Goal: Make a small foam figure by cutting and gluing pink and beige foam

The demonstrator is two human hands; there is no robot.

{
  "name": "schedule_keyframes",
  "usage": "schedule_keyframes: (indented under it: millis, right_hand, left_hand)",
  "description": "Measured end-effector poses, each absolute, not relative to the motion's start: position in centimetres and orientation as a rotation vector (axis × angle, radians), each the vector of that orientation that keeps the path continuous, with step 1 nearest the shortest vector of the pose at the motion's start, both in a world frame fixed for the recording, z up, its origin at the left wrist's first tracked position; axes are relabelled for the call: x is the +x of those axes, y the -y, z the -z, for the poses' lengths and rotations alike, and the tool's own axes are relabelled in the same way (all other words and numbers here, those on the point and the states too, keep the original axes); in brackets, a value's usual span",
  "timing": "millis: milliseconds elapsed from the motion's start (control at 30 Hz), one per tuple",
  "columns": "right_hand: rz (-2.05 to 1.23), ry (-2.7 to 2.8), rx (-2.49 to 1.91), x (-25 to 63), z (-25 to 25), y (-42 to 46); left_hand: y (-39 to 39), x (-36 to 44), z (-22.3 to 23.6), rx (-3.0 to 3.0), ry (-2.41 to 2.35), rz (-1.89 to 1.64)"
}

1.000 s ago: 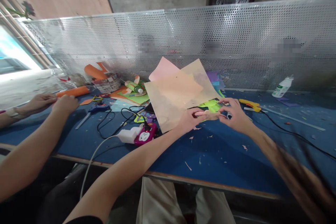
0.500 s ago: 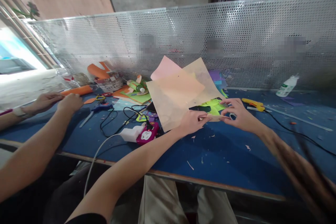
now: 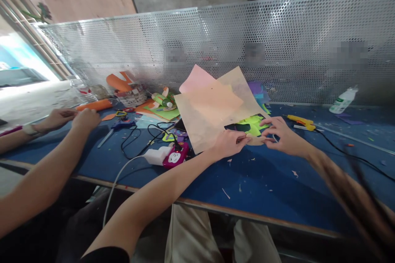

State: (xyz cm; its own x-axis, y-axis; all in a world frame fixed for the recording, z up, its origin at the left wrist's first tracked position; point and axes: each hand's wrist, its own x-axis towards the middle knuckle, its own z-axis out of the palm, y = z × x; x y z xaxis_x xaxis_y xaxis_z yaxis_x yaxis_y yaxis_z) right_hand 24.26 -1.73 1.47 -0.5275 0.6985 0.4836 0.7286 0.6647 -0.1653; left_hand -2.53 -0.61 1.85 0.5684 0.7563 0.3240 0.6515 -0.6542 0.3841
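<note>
Between my two hands is a small beige piece of paper [image 3: 256,141], pinched at both ends just above the blue tabletop. My left hand [image 3: 230,144] closes thumb and fingers on its left end. With the fingertips of my right hand [image 3: 281,136] I grip its right end; a ring-like pale edge shows by those fingers, too small to make out. Behind my left hand lie large beige sheets [image 3: 188,127] with a pink sheet [image 3: 196,78] overlapping them. Bright yellow-green paper scraps [image 3: 254,125] lie just beyond the piece I hold.
A yellow glue gun [image 3: 300,122] and a white bottle [image 3: 343,100] stand to the right. On the left are a magenta power adapter [image 3: 175,156] with cables, a blue glue gun [image 3: 123,125], a basket [image 3: 132,96], and a co-worker's hands [image 3: 84,121] at an orange roll [image 3: 95,105].
The view has shifted slightly, so most things sit a little further right. Both my hands keep their pinch on the beige paper piece, which appears slightly turned.
</note>
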Motion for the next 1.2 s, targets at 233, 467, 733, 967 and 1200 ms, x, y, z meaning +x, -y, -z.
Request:
schedule_keyframes:
  millis: [233,467,733,967,1200]
  right_hand:
    - [-0.024,2.365,-1.112,24.2,-1.7,2.0]
    - [-0.029,2.392,-1.097,24.1,-2.1,2.1]
    - [-0.369,2.331,-1.078,25.7,-2.6,2.2]
    - [-1.013,1.786,-0.815,25.3,-1.5,1.3]
    - [-1.252,1.600,-0.756,22.9,-2.0,2.4]
  left_hand:
    - [-0.3,-2.6,-1.3,2.570,-0.947,-0.831]
    - [-0.4,-2.5,-1.3,2.538,-0.950,-0.834]
    - [-0.9,-2.5,-0.8,2.198,-0.758,-0.681]
    - [0.1,-2.6,-0.9,2.277,-0.403,-0.362]
    - [0.0,-2.3,-0.7,2.545,-0.801,-0.600]
